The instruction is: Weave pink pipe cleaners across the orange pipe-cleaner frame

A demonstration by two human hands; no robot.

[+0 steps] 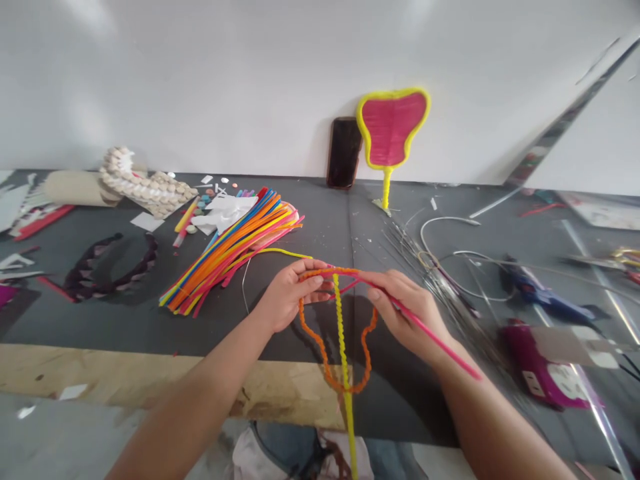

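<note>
My left hand (293, 292) pinches the top of an orange pipe-cleaner frame (325, 360), shaped like a leaf or paddle, held above the table's near edge. A yellow pipe cleaner (344, 360) runs down the frame's middle as a stem. My right hand (407, 310) is closed round a pink pipe cleaner (440, 343) whose front end meets the frame's top between both hands. A finished pink paddle with a yellow rim (393, 130) leans upright against the back wall.
A bundle of coloured pipe cleaners (230, 250) lies left of the hands. Thin wires (440, 267) and a blue glue gun (543, 297) sit to the right, by a magenta box (537, 367). A dark phone (344, 153) leans on the wall. A braided dark band (110, 267) lies far left.
</note>
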